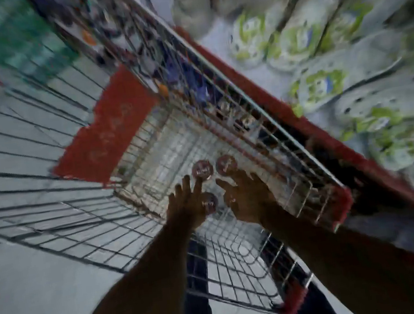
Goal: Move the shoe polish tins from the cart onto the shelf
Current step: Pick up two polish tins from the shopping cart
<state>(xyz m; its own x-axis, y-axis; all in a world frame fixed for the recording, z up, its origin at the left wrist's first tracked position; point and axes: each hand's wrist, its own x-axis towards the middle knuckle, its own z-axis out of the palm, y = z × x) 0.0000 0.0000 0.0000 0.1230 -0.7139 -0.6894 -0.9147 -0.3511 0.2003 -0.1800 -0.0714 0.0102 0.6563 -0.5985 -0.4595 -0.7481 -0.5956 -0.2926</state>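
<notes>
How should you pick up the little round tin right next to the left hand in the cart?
Probably from above, pinching its rim on two opposite sides. The tin looks flat, round and lying face-up on the cart's wire floor, so only its edge offers a grip. The left hand is already open beside it; the picture is blurry, so contact is unclear.
</notes>
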